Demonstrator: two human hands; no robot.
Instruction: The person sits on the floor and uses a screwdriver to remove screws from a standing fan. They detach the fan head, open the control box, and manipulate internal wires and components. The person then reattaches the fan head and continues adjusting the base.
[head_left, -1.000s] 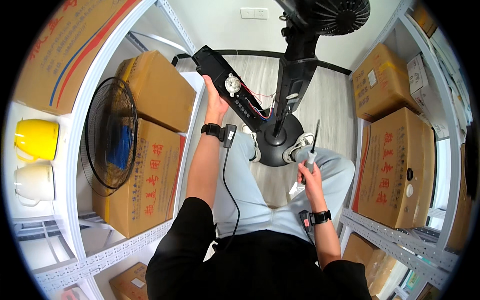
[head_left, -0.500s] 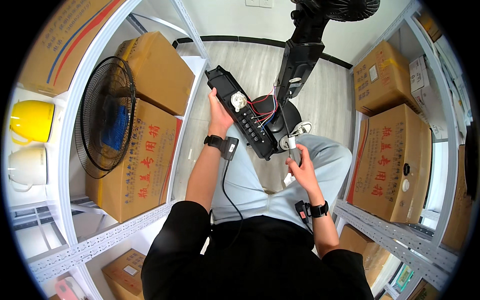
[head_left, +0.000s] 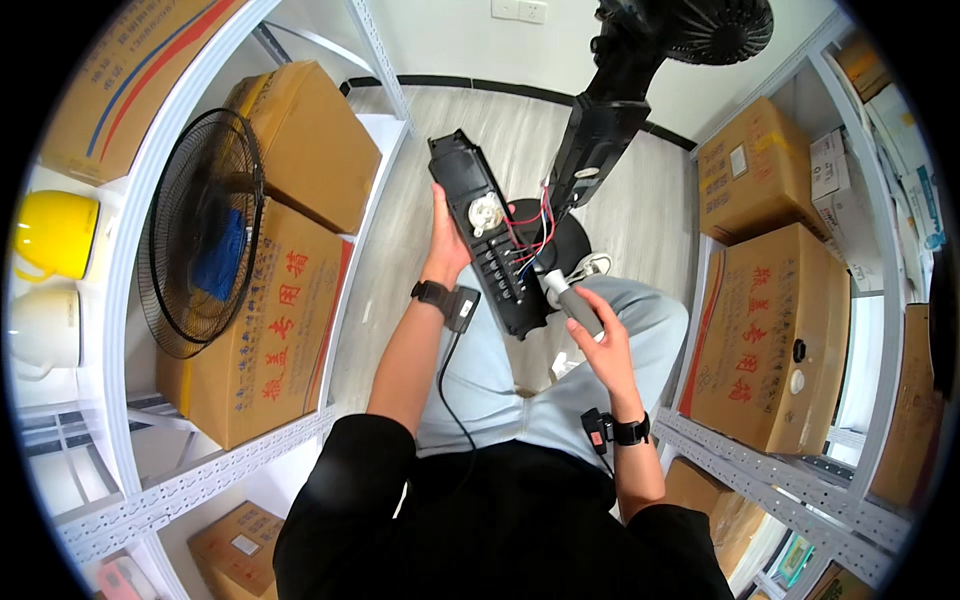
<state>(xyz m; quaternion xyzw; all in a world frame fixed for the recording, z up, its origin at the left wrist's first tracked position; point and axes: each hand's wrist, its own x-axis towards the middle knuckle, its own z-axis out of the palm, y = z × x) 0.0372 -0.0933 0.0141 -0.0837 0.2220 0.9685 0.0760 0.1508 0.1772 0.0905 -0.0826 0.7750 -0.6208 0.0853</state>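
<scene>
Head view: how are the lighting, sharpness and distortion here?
Head view: even indoor light, no harsh glare; left hand on the black control panel and right hand with the screwdriver look sharp; fisheye bends the shelf uprights near the black rim.

One head-worn fisheye camera looks steeply down from close above the person's lap, facing forward along the grey floor (head_left: pixel 640 200); shelving uprights (head_left: pixel 120 300) bend at both rims, where detail is probably unreliable.
</scene>
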